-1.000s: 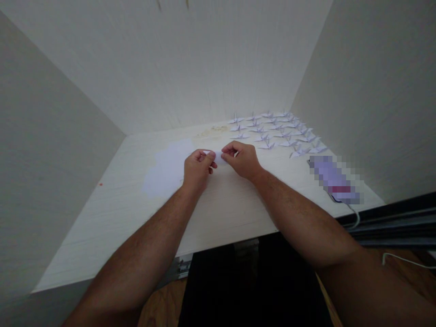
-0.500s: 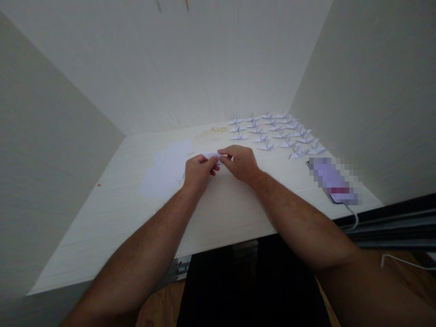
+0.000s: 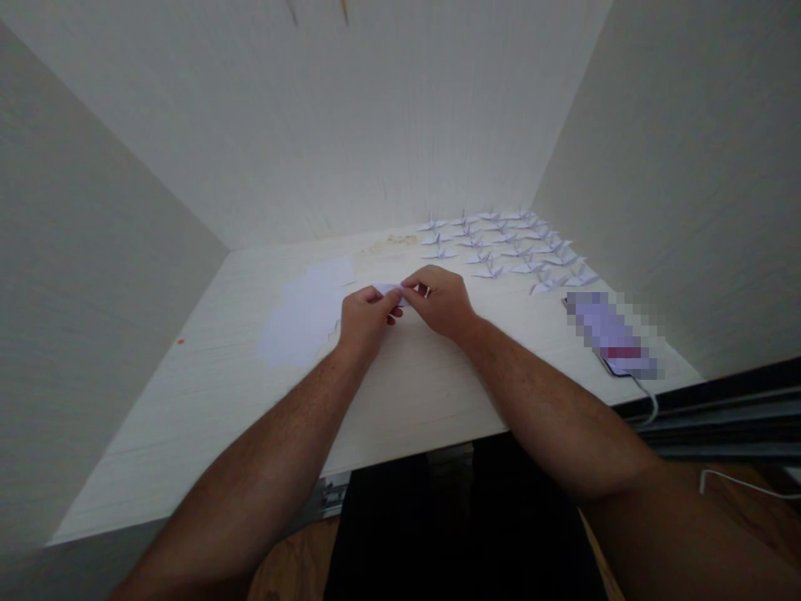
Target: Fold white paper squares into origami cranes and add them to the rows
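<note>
Just above the middle of the table, a small piece of folded white paper (image 3: 389, 289) is pinched between both hands. My left hand (image 3: 366, 317) grips it from the left, with the thumb on top and the fingers curled beneath. My right hand (image 3: 441, 299) pinches the paper's right end between thumb and forefinger. Much of the paper is hidden by the fingers, so its exact folded shape cannot be made out. Loose sheets of white paper (image 3: 306, 309) lie spread on the table, left of my left hand.
Several white paper cranes (image 3: 497, 242) stand in rows at the back right. A phone (image 3: 607, 334) with a blurred screen and a white cable (image 3: 651, 402) lies near the right edge. Walls enclose the pale table (image 3: 413, 392) at the back and sides.
The fingertips of my right hand have shifted slightly on the folded paper, the forefinger and thumb closing nearer together. Everything else stays in place.
</note>
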Available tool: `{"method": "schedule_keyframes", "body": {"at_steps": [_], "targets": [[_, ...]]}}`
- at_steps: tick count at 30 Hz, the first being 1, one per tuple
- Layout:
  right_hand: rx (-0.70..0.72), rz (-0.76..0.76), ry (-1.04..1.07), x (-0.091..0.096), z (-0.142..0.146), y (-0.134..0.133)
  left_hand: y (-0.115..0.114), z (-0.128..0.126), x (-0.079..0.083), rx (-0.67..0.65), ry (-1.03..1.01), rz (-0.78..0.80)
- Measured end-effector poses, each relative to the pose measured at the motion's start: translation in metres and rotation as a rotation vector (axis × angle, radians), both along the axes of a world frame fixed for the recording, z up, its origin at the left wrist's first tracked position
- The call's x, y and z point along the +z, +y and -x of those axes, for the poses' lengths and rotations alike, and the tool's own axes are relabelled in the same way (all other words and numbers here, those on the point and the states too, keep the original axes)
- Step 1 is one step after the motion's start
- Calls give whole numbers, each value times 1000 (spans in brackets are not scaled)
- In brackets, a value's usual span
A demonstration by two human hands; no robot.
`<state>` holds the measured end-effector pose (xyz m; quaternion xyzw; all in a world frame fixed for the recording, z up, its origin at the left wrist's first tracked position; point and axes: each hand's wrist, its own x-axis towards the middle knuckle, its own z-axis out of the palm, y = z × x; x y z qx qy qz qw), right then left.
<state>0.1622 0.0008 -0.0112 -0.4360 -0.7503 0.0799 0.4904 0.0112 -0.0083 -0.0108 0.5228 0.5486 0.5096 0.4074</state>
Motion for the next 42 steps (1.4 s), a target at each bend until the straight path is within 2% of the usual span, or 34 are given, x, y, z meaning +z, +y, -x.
{"method": "schedule_keyframes", "body": {"at_steps": [7,15,19,24,30,39,42], "targets": [[16,65,88,3,1,0,-3,0,3,-48,9,14],[15,44,-19,2,1,-2,-2,1,3,-153,-107,49],[27,28,-88,2,0,-2,-3,-2,6,-130,-157,83],[61,-2,-165,3,-2,-2,-3,-5,6,-43,-106,63],[53,-24,-190,1,-1,-1,-4,-6,5,-8,-65,43],[75,-41,-118,-1,-1,0,-3,1,2,2,45,-31],[85,-40,-87,-4,-1,2,-3,-1,4,3,16,-15]]}}
